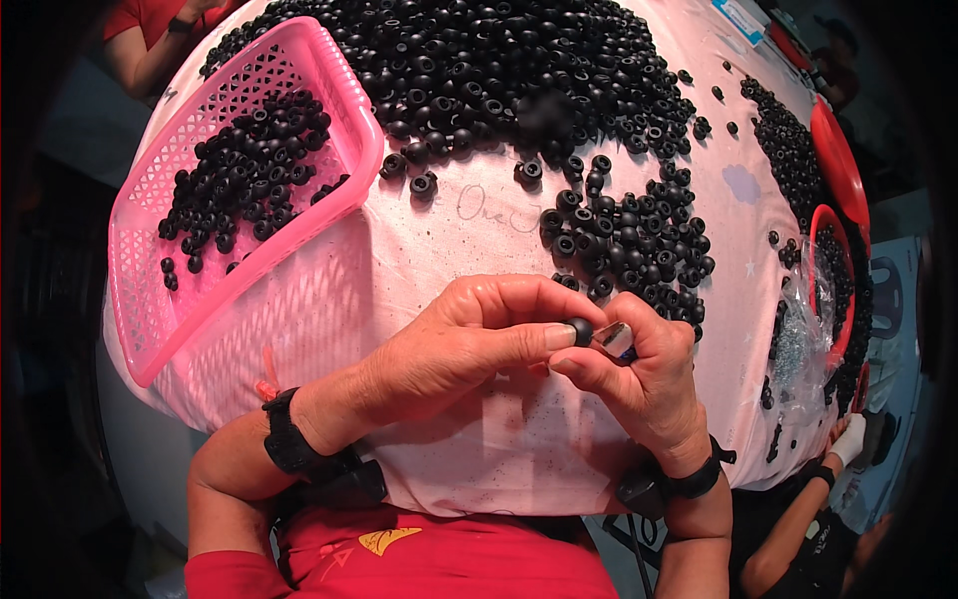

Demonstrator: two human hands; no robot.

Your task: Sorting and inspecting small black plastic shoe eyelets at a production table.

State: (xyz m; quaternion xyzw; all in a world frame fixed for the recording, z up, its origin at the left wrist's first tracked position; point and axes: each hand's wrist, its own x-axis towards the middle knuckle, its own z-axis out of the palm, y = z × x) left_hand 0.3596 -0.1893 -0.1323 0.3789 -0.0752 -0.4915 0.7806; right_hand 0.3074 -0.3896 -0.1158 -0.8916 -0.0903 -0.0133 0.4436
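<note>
My left hand [464,334] pinches a small round black cap [579,331] between thumb and forefinger, over the near middle of the cloth-covered table. Close against it, my right hand [654,369] grips a small metal blade [613,341], whose tip meets or nearly meets the cap. The blade's handle is mostly hidden in my fingers, with a bit of dark blue showing. Just beyond my hands lies a smaller pile of black caps [634,245], several with a round hollow facing up.
A pink perforated basket [364,150] holding black caps stands tilted at the left. A large heap of caps [479,70] covers the far side. Red basins [838,165] and a clear plastic bag [798,344] are at the right. Other people's arms [145,55] show around the table [439,245].
</note>
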